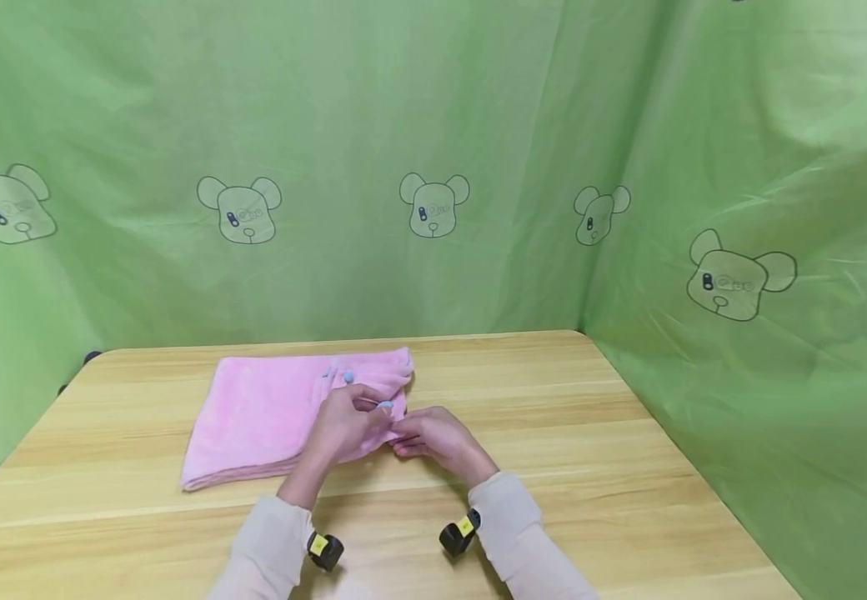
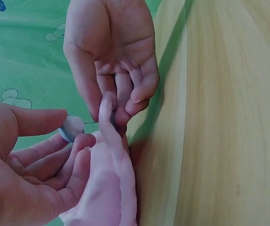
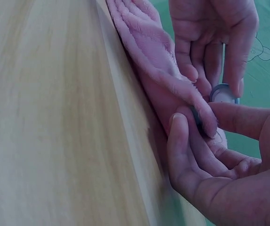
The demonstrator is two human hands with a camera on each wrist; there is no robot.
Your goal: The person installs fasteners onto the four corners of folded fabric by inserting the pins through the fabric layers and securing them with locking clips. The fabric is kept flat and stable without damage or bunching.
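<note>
A folded pink plush cloth (image 1: 253,408) lies on the table, its right end gathered under both hands. My left hand (image 1: 345,427) pinches a round light-blue button-like disc (image 2: 72,128) between thumb and fingers. From the disc a thin dark strand runs to the raised cloth edge (image 2: 107,113), as the left wrist view shows. My right hand (image 1: 443,438) grips that edge between thumb and fingers. Tucked by the right fingers, a bluish-grey piece (image 3: 196,117) is mostly hidden by the cloth. Another blue disc (image 1: 348,377) sits on top of the cloth, just beyond the left hand.
Around the cloth spreads a light wood-grain table (image 1: 553,467) with rounded far corners. Green curtains (image 1: 343,275) printed with bear heads hang behind it and along the right side. A small black camera (image 1: 324,551) is strapped to each wrist over a pale sleeve.
</note>
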